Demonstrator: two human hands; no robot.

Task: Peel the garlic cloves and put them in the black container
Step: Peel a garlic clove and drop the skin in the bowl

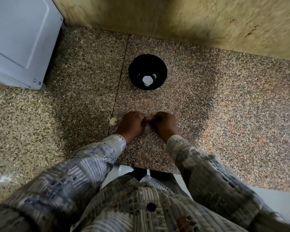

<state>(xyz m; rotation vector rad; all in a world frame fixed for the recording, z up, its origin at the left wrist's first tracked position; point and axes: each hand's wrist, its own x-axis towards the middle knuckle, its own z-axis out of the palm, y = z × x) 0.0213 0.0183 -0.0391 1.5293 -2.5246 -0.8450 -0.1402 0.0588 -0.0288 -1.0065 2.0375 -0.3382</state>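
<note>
A black container point(136, 67) stands on the speckled granite counter point(224, 106), with a few pale peeled cloves point(148, 79) at its bottom. Nearer to me, my left hand point(131, 125) and my right hand point(166, 125) are curled knuckles-up, fingertips meeting over a small clove point(147, 122) that is mostly hidden between them. A garlic bulb piece point(113, 121) lies on the counter just left of my left hand.
A white appliance point(22, 39) stands at the back left corner. A yellowish stone wall point(191, 19) runs behind the counter. The counter's front edge point(149, 168) lies close below my wrists, with the floor visible beyond it.
</note>
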